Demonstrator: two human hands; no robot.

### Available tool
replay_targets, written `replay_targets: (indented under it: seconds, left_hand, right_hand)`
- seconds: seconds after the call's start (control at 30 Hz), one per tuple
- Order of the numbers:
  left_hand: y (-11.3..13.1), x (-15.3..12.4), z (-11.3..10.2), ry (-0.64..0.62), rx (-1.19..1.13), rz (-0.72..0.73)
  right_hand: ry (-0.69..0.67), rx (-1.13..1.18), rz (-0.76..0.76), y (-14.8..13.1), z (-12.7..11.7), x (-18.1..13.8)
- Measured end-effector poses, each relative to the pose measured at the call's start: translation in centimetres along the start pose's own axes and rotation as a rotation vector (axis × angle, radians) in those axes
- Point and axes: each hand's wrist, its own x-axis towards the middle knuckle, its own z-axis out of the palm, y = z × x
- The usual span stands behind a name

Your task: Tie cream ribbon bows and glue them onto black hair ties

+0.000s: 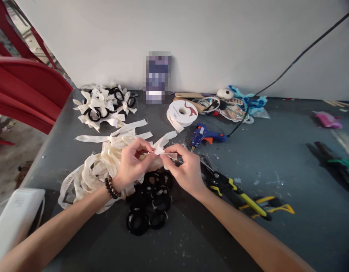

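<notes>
My left hand (136, 160) and my right hand (187, 166) meet above the table, both pinching a cream ribbon bow (159, 150) between thumbs and fingertips. Tails of the bow stick out upward and to the right. Under and left of my left hand spreads a heap of cream ribbon (92, 170). Black hair ties (147, 204) lie in a pile just below my hands. A ribbon spool (182, 113) with a printed label rests beyond them. Right of the spool is a blue hot glue gun (208, 135), its nozzle pointing toward my right hand.
Finished bows on black hair ties (105, 104) sit at the back left. A phone (158, 79) leans on the wall. Yellow-black pliers (242, 192) lie right of my forearm. A white power strip (18, 223) is at left. A black cord (299, 56) crosses the wall.
</notes>
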Motion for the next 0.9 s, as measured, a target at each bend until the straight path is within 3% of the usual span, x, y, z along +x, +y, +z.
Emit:
replay_targets:
  seconds: [0.33, 0.63, 0.77, 0.9]
  left_hand:
    - [-0.25, 0.19, -0.12, -0.082, -0.242, -0.197]
    - [-0.48, 0.16, -0.17, -0.154, -0.410, -0.306]
    - [-0.68, 0.11, -0.23, -0.133, -0.375, -0.324]
    - [-0.16, 0.19, -0.16, -0.091, -0.249, -0.265]
  right_hand:
    - [0.044, 0.022, 0.031, -0.11, 0.08, -0.21]
    - [0.063, 0.214, 0.156, 0.44, 0.16, 0.00]
    - [0.090, 0.349, 0.203, 0.75, 0.33, 0.12]
    - [0.105, 0.310, 0.168, 0.45, 0.31, 0.08]
